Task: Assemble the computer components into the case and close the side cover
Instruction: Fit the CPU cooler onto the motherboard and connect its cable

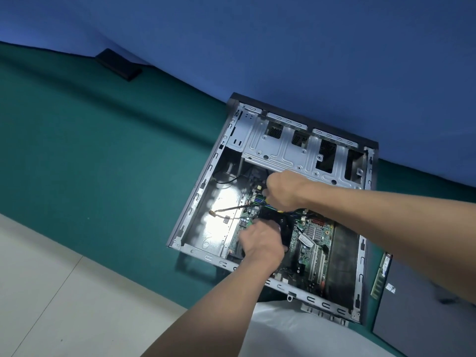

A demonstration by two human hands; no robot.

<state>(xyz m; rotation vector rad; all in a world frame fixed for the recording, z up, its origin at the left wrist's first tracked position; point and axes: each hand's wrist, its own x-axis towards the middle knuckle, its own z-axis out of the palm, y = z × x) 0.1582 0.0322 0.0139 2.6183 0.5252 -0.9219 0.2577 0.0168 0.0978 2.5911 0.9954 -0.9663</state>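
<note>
Inside the open case (278,155) on the desk (103,150), left hand (262,243) gripping the black fan (282,228), right hand (283,189) curled round a yellow tool (266,201); risks slipping onto the board (314,235), snagging wires (231,208).

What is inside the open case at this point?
A green motherboard, a metal drive cage, thin cables and a black part lie in the case. The left hand and right hand cover the middle; what they hold is hidden.

Silver-grey metal case (280,150) with black outer edges, centre. Inside it, a green motherboard (306,243). Plain teal cloth (116,163) beneath. Plain blue backdrop (257,34) at 12 o'clock, pale tiled floor (51,292) at 8 o'clock, green memory stick (380,279) at 4 o'clock.
</note>
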